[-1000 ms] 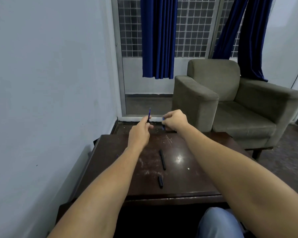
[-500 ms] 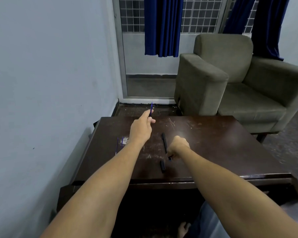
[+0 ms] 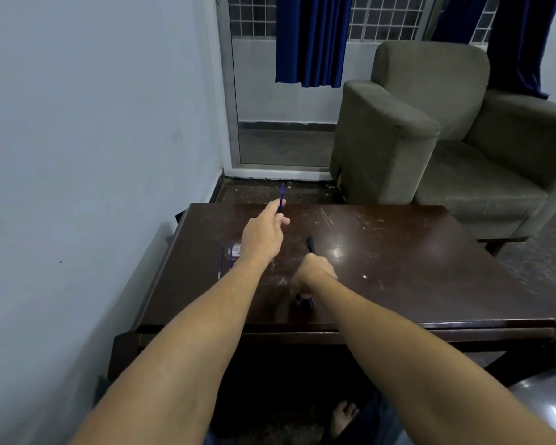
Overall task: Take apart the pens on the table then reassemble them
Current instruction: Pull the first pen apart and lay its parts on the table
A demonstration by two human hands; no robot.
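While our left hand (image 3: pixel 264 237) hangs above the far left part of the table (image 3: pixel 414 268), its thumb and fingers pinch a thin blue refill (image 3: pixel 282 197) that points up and away from us, past the table's far edge. Our right hand (image 3: pixel 313 274) is curled into a loose fist, knuckles up, low over the middle of the table toward the near edge. Its fingers are turned down and away from view, so we cannot tell whether they are closed on anything. A short black pen piece (image 3: pixel 304 300) lies on the wood just at the near side of that hand, partly under it and blurred; whether the fingers touch it we cannot say. A longer black pen barrel (image 3: pixel 310 244) lies on the table just beyond the same hand, running toward the far edge, its near end hidden behind our knuckles. Near the left edge, two thin blue refills (image 3: pixel 225 260) lie side by side, roughly parallel to that edge, close to our left wrist, with a small pale clear bit (image 3: pixel 236 251) beside their far ends that is too small to identify. The tabletop is dark, glossy and scratched, with a bright glare spot right of the black barrel. Beyond the far right corner stands a grey-green armchair (image 3: pixel 446 130), and blue curtains (image 3: pixel 312 40) hang at the barred window behind it.
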